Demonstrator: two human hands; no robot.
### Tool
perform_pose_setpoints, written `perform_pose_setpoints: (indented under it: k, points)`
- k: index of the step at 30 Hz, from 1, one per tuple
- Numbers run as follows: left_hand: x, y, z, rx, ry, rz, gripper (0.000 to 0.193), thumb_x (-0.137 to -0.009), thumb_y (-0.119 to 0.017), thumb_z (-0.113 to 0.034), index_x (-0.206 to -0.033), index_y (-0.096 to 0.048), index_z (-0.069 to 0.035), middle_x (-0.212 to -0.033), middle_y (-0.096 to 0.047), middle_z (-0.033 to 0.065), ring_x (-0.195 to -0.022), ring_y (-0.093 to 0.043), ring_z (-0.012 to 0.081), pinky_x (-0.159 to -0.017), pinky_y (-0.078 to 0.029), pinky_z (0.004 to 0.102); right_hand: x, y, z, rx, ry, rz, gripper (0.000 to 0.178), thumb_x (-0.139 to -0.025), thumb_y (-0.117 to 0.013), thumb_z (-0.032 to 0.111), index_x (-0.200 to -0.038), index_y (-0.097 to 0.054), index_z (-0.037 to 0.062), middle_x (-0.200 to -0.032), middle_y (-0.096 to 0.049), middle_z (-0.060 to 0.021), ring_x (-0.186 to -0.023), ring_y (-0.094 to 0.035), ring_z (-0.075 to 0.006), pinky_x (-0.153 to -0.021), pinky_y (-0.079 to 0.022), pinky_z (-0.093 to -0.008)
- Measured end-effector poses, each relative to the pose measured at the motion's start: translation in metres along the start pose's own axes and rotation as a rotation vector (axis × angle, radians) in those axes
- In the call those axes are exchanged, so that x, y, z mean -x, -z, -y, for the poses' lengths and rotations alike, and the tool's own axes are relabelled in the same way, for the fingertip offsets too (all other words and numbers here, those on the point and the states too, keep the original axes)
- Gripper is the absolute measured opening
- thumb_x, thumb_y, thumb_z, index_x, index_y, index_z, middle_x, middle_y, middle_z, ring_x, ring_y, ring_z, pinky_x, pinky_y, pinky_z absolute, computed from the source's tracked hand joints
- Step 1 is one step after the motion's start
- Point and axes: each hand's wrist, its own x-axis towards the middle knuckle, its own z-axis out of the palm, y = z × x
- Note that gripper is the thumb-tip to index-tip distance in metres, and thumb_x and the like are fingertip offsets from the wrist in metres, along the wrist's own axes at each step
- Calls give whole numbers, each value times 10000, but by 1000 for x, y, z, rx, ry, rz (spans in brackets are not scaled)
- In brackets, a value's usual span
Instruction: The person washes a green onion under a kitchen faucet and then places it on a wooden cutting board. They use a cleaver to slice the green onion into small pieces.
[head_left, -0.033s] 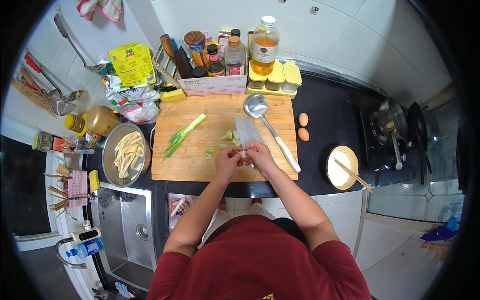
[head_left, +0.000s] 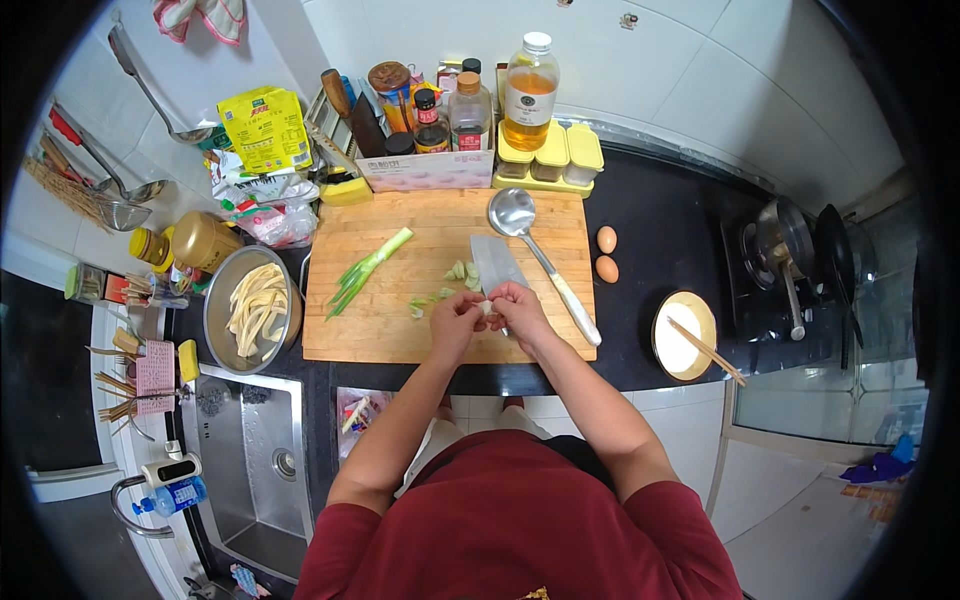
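Observation:
Over the near part of the wooden cutting board, my left hand and my right hand meet. Their fingertips pinch a small white piece that looks like a garlic clove. Beneath and just beyond my right hand lies a cleaver, its handle mostly hidden. Small pale green pieces are scattered beside the blade and next to my left hand. A green onion rests on the board's left side. Right of the cleaver, a metal ladle lies slantwise.
A metal bowl of pale strips stands left of the board, above the sink. To the right are two eggs, a bowl with chopsticks and a pot on the stove. Bottles and yellow-lidded containers line the back.

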Motion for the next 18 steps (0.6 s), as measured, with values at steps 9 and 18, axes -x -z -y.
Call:
perform_pose_setpoints:
  k: [9,18]
  points:
    - [-1,-6,7,-133,-266,-112,107,-862,-573,46,-948,-625,8,-828,-655,56,-713,-646,129,-659,-534,245,7,-11,-5,-140,-109,53,113,-925,-619,166,-925,-580,61,-809,-612,-39,-671,-593,-123,-520,-500,-268]
    - [5,3,11,-79,-130,-48,112,-839,-658,-53,-943,-641,-15,-791,-644,28,-671,-588,90,-586,-447,217,7,-8,-11,137,-57,36,115,-937,-599,143,-875,-578,48,-713,-587,-29,-559,-546,-102,-466,-454,-244]
